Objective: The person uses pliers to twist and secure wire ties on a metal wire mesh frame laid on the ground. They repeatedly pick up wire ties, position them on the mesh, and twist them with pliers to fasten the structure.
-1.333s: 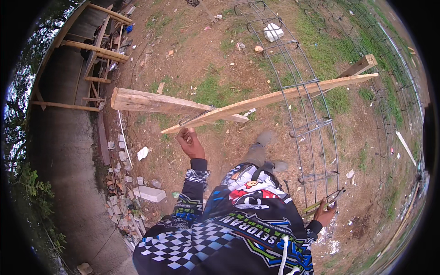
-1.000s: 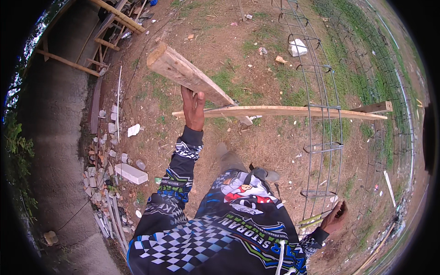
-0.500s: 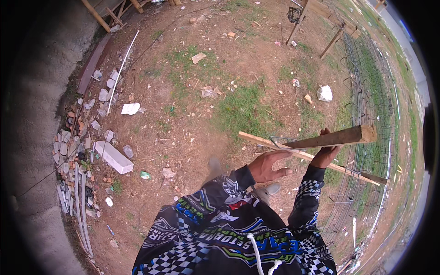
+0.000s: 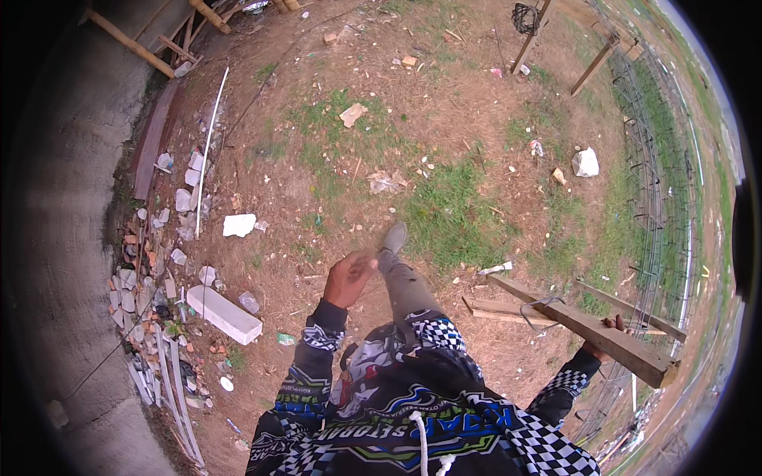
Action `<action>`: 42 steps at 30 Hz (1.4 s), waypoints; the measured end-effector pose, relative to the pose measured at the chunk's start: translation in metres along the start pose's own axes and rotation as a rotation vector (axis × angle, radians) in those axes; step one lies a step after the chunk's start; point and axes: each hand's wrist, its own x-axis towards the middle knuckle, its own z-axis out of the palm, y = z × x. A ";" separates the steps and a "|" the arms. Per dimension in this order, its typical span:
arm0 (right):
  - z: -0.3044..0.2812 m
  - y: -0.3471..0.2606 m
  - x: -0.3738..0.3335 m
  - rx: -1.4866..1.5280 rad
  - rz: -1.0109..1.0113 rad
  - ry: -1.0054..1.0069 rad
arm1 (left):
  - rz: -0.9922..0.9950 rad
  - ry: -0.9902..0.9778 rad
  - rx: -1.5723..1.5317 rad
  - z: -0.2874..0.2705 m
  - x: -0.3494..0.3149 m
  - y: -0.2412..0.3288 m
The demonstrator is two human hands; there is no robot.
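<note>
My right hand (image 4: 607,336) grips a long squared wooden beam (image 4: 589,327) near its thicker close end, at the right beside my body. The beam slants away toward the far left, and most of the palm is hidden under it. A bent metal rod (image 4: 533,304) loops around the beam's middle. Below it, other wooden pieces (image 4: 508,309) show, and a further narrow plank (image 4: 635,308) extends beyond my right hand. My left hand (image 4: 352,279) is raised in front of me, empty, its fingers loosely bent and slightly blurred. One foot (image 4: 394,236) steps forward onto the soil.
Along the concrete wall (image 4: 71,238) at the left lie a pale block (image 4: 225,314), broken bricks (image 4: 127,289) and a thin white pipe (image 4: 212,151). Steel rebar cages (image 4: 651,182) line the right side. Wooden stakes (image 4: 594,67) stand at the far right. A white chunk (image 4: 586,163) sits on the ground.
My left hand has left the wood and swung to the left. My right hand has brought the beam lower and nearer, turning it to a slant. One leg has stepped forward.
</note>
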 end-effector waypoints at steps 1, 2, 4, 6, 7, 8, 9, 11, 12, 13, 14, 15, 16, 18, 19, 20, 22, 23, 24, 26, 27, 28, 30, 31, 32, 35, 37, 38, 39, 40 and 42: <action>-0.013 -0.004 0.001 -0.008 0.011 -0.072 | 0.003 -0.020 0.020 -0.008 0.028 0.001; -0.012 -0.006 0.001 0.061 0.004 0.046 | 0.009 -0.030 0.042 -0.016 0.056 0.003; -0.032 -0.005 -0.002 -0.115 -0.034 -0.081 | 0.030 -0.061 0.113 -0.032 0.117 0.005; -0.028 0.007 -0.003 -0.108 -0.039 -0.054 | 0.007 -0.025 0.238 -0.054 0.167 -0.022; -0.032 0.014 -0.006 -0.102 -0.065 -0.023 | 0.001 -0.017 0.307 -0.067 0.190 -0.028; -0.049 0.011 -0.011 -0.112 -0.099 0.014 | -0.017 -0.040 0.359 -0.076 0.211 -0.023; -0.064 0.012 -0.017 0.015 -0.072 -0.104 | -0.034 -0.059 0.414 -0.087 0.234 -0.017; -0.101 -0.008 0.011 0.194 -0.008 -0.421 | -0.085 -0.079 0.370 -0.108 0.276 -0.039; -0.127 -0.046 0.014 -0.157 -0.302 -0.027 | -0.114 -0.119 0.358 -0.106 0.301 -0.061; -0.115 -0.030 -0.002 -0.143 -0.371 0.351 | -0.093 -0.105 0.431 -0.119 0.324 -0.057; -0.099 -0.018 -0.019 -0.272 -0.440 0.705 | -0.111 -0.098 0.429 -0.128 0.346 -0.056; -0.083 0.008 -0.067 -0.417 -0.454 1.051 | -0.088 -0.110 0.460 -0.134 0.389 -0.056; -0.031 0.020 -0.068 -0.545 -0.415 1.272 | -0.126 -0.081 0.452 -0.145 0.408 -0.067; 0.060 0.033 -0.082 -0.696 -0.368 1.601 | -0.111 -0.099 0.448 -0.154 0.464 -0.087; 0.082 0.044 -0.095 -0.744 -0.417 1.710 | -0.101 -0.126 0.434 -0.146 0.501 -0.092; 0.099 0.061 -0.101 -0.743 -0.401 1.680 | -0.137 -0.162 0.423 -0.134 0.529 -0.074; 0.137 0.112 -0.101 -0.724 -0.349 1.613 | -0.210 -0.232 0.424 -0.113 0.588 -0.033; 0.167 0.147 -0.081 -0.699 -0.310 1.559 | -0.213 -0.231 0.331 -0.109 0.619 -0.026; 0.208 0.187 -0.052 -0.749 -0.121 1.488 | -0.216 -0.216 0.241 -0.111 0.651 -0.028; 0.253 0.261 -0.015 -0.684 0.178 1.248 | -0.164 -0.248 0.220 -0.101 0.732 0.005; 0.274 0.309 0.004 -0.775 0.261 1.088 | -0.134 -0.266 0.296 -0.098 0.760 0.030; 0.311 0.352 0.021 -0.817 0.439 0.941 | -0.091 -0.292 0.378 -0.091 0.793 0.058; 0.387 0.415 0.057 -0.969 0.840 0.511 | -0.043 -0.316 0.357 -0.087 0.865 0.115; 0.425 0.430 0.071 -1.057 0.963 0.203 | -0.023 -0.332 0.344 -0.082 0.899 0.143; 0.461 0.444 0.086 -1.006 1.014 0.167 | -0.014 -0.361 0.392 -0.072 0.929 0.184; 0.544 0.481 0.119 -0.834 0.968 0.209 | 0.036 -0.367 0.452 -0.058 1.015 0.270; 0.572 0.490 0.138 -0.782 0.913 0.278 | 0.058 -0.370 0.422 -0.037 1.068 0.311; 0.578 0.498 0.143 -0.787 0.913 0.294 | 0.066 -0.367 0.406 -0.023 1.090 0.330; 0.583 0.506 0.148 -0.792 0.913 0.307 | 0.081 -0.396 0.415 -0.004 1.108 0.346; 0.584 0.515 0.150 -0.780 0.917 0.363 | 0.095 -0.423 0.425 0.016 1.125 0.361; 0.582 0.527 0.161 -0.818 1.030 0.418 | 0.141 -0.439 0.448 0.060 1.151 0.380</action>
